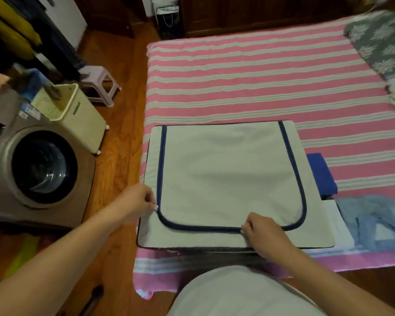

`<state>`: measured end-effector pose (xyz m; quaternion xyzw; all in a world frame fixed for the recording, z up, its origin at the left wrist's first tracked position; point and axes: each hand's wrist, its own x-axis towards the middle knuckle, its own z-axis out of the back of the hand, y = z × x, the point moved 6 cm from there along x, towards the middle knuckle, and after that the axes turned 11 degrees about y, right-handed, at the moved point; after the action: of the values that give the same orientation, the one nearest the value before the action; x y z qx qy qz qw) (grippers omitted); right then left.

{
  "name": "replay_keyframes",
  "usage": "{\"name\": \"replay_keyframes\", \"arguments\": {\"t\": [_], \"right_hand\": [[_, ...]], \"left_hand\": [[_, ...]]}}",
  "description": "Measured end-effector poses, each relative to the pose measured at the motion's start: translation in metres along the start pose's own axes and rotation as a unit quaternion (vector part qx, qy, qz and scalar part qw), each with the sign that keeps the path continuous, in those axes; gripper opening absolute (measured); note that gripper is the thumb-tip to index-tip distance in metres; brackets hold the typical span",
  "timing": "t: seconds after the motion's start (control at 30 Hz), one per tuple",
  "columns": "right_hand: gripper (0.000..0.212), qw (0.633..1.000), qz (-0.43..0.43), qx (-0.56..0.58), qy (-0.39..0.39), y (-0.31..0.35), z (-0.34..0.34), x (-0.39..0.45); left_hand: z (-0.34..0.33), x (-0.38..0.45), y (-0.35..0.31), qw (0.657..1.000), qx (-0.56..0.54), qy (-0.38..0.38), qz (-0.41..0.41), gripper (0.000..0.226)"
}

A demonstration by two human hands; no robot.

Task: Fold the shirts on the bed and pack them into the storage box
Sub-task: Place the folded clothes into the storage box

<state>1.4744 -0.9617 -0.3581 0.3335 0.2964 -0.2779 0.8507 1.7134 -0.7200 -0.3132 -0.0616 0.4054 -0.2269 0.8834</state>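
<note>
A pale grey fabric storage box (228,176) with a dark blue zipper line around its lid sits on the near edge of the pink-striped bed (249,76). The lid lies flat over the top. My left hand (135,201) pinches a small zipper pull at the lid's near-left corner. My right hand (265,233) pinches the zipper line along the near edge, right of centre. Right of the box lie a folded blue shirt (322,174), a white garment (335,224) and a crumpled light blue denim shirt (372,220).
A washing machine (37,169) stands on the wooden floor at left, with a cream laundry basket (78,117) and a small stool (100,85) behind it. A grey floral cloth (379,42) lies at the bed's far right corner.
</note>
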Motion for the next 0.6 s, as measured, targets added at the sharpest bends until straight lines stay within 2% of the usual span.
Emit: {"name": "replay_keyframes", "arguments": {"t": [0.13,0.3,0.5,0.57,0.6], "right_hand": [[0.020,1.000,-0.027,0.001,0.007,-0.002,0.000,0.003],[0.019,0.996,-0.053,0.070,-0.003,-0.008,-0.003,0.002],[0.022,0.982,-0.066,0.163,-0.062,-0.012,-0.005,-0.005],[0.020,0.975,-0.063,0.204,-0.057,-0.011,-0.005,-0.006],[0.019,0.970,-0.058,0.228,-0.058,-0.011,-0.006,-0.008]], "left_hand": [[0.058,0.059,-0.026,0.989,0.092,-0.107,-0.033,0.014],[0.124,0.139,-0.047,0.951,0.197,-0.229,-0.067,0.020],[0.144,0.175,-0.064,0.933,0.160,-0.320,-0.045,0.023],[0.117,0.148,-0.076,0.922,0.145,-0.350,-0.076,0.029],[0.096,0.127,-0.084,0.928,0.110,-0.336,-0.116,0.032]]}}
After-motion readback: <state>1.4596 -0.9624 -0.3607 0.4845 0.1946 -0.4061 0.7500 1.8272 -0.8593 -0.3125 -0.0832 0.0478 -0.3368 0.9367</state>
